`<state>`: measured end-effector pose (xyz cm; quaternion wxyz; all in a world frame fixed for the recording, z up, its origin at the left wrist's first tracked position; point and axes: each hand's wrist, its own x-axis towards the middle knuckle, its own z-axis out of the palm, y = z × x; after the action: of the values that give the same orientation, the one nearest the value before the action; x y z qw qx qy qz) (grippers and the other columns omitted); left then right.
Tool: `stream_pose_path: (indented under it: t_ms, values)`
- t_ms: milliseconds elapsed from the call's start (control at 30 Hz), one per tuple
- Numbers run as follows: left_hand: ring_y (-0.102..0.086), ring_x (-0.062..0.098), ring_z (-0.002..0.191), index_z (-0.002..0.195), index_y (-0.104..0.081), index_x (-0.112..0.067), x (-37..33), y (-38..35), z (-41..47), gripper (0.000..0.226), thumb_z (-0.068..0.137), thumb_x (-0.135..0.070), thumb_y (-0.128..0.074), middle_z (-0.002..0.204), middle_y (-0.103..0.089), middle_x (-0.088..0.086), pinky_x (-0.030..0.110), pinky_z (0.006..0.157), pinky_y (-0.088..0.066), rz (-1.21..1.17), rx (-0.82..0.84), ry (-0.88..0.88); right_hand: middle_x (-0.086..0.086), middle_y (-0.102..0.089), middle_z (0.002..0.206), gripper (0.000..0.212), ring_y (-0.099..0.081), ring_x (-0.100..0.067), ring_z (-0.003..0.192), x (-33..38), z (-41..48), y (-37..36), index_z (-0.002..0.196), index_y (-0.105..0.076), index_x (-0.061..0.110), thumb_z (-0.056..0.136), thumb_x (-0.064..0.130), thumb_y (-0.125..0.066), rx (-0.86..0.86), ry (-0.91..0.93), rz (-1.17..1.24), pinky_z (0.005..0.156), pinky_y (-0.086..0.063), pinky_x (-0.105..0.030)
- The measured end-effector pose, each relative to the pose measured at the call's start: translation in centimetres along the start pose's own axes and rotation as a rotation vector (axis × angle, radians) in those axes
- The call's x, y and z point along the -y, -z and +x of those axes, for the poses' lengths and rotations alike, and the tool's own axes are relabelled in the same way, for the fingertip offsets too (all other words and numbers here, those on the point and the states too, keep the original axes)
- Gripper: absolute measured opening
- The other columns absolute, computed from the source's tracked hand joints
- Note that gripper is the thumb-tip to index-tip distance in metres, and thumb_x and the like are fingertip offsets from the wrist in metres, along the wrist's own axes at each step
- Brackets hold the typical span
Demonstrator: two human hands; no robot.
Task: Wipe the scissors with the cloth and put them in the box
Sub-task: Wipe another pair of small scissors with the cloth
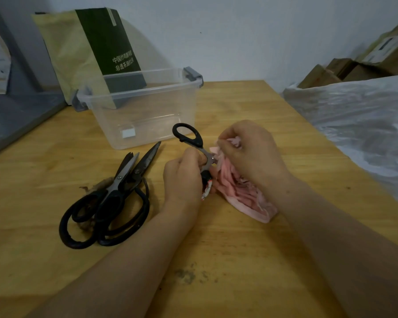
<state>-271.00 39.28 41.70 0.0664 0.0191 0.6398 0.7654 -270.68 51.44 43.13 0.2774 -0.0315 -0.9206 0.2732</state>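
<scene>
Clearance near left hand (182, 177)
Open-topped box (147, 88) just beyond the hand, path over rim free; spare scissors (115, 191) lie to its left; open tabletop (216, 249) toward the body.

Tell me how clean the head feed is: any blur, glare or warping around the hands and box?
Head view: dim, flat light, soft shadows. The left hand, right hand and held scissors look slightly soft. Wide-angle warping bows the table edges. The clear box shows faint sheen, no harsh glare. The plastic sheet at right is blurred.
</scene>
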Motion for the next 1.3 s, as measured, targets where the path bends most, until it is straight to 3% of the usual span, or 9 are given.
stream_pose_path:
  t_ms: [167,300,567,667,800,1000,1067,1167,1300]
  values:
    - [-0.047,0.019,0.045,0.065,-0.056,-0.002,-0.1,-0.1,0.3,0.03,0.088,-0.013,-0.04,0.057,-0.057,0.009,0.022,0.041,-0.033,-0.008,-0.005,-0.001,0.01,-0.062,0.088,0.005,-0.056,-0.005,0.087,0.3,-0.6,1.4,0.083,-0.07,0.021,0.085,0.017,-0.069,-0.051,0.026,0.218,0.073,-0.042,-0.014]
    - [-0.051,0.019,0.059,0.073,-0.059,-0.007,0.0,0.0,0.0,0.026,0.088,-0.016,-0.04,0.064,-0.056,0.01,0.027,0.052,-0.039,0.014,-0.055,-0.035,0.002,-0.065,0.095,0.008,-0.06,-0.015,0.09,0.9,-0.7,0.2,0.088,-0.074,0.013,0.083,0.016,-0.069,0.1,0.193,0.061,0.08,-0.047,-0.031]
    - [-0.047,0.021,0.047,0.071,-0.06,-0.001,-0.4,0.0,0.0,0.035,0.091,-0.024,-0.042,0.057,-0.056,0.011,0.023,0.042,-0.036,-0.038,0.008,0.009,0.004,-0.063,0.095,0.007,-0.058,-0.011,0.091,-0.1,-0.5,1.1,0.09,-0.072,0.016,0.087,0.018,-0.066,-0.119,0.119,0.048,0.082,-0.045,-0.027]
    - [-0.054,0.02,0.056,0.073,-0.062,-0.004,-0.4,0.1,0.1,0.033,0.09,-0.028,-0.048,0.063,-0.059,0.01,0.026,0.051,-0.042,-0.033,-0.031,0.01,0.002,-0.066,0.095,0.008,-0.061,-0.015,0.088,0.7,-0.9,0.3,0.089,-0.076,0.014,0.083,0.016,-0.07,0.043,0.237,0.087,0.08,-0.049,-0.035]
    - [-0.049,0.022,0.054,0.074,-0.061,-0.004,-0.4,0.1,0.0,0.03,0.089,-0.029,-0.053,0.067,-0.054,0.015,0.022,0.044,-0.038,-0.05,-0.053,0.013,0.0,-0.068,0.092,0.006,-0.062,-0.017,0.085,0.5,-0.5,0.5,0.085,-0.076,0.01,0.081,0.012,-0.071,0.114,0.232,0.106,0.078,-0.05,-0.036]
    - [-0.044,0.018,0.04,0.047,-0.062,-0.01,-0.8,0.1,-0.3,0.056,0.095,-0.032,-0.043,0.048,-0.055,0.008,0.018,0.034,-0.03,-0.048,-0.013,0.035,0.0,-0.068,0.093,0.006,-0.062,-0.017,0.092,-1.4,-0.3,1.7,0.085,-0.074,0.014,0.083,0.013,-0.068,0.03,0.034,0.049,0.083,-0.049,-0.037]
    - [-0.045,0.019,0.043,0.056,-0.062,-0.006,-0.8,0.0,-0.1,0.051,0.094,-0.034,-0.044,0.054,-0.055,0.011,0.02,0.036,-0.032,-0.058,-0.05,0.039,0.004,-0.068,0.09,0.002,-0.062,-0.012,0.089,-0.4,-0.4,1.8,0.082,-0.073,0.018,0.082,0.017,-0.071,-0.092,0.048,0.211,0.083,-0.05,-0.034]
    - [-0.051,0.02,0.05,0.071,-0.066,0.0,-0.5,0.0,0.1,0.049,0.091,-0.04,-0.047,0.063,-0.059,0.013,0.024,0.043,-0.036,-0.025,-0.09,0.032,0.003,-0.068,0.089,0.004,-0.062,-0.012,0.086,0.8,-1.1,0.6,0.082,-0.075,0.014,0.08,0.016,-0.073,0.005,0.197,0.227,0.081,-0.05,-0.034]
    - [-0.057,0.018,0.051,0.055,-0.068,-0.009,-0.5,0.0,0.0,0.052,0.091,-0.041,-0.048,0.057,-0.064,0.007,0.026,0.052,-0.043,-0.035,-0.09,0.047,-0.001,-0.067,0.088,0.003,-0.062,-0.017,0.085,0.2,-0.6,-0.1,0.082,-0.074,0.008,0.08,0.009,-0.071,0.033,0.227,0.147,0.08,-0.05,-0.039]
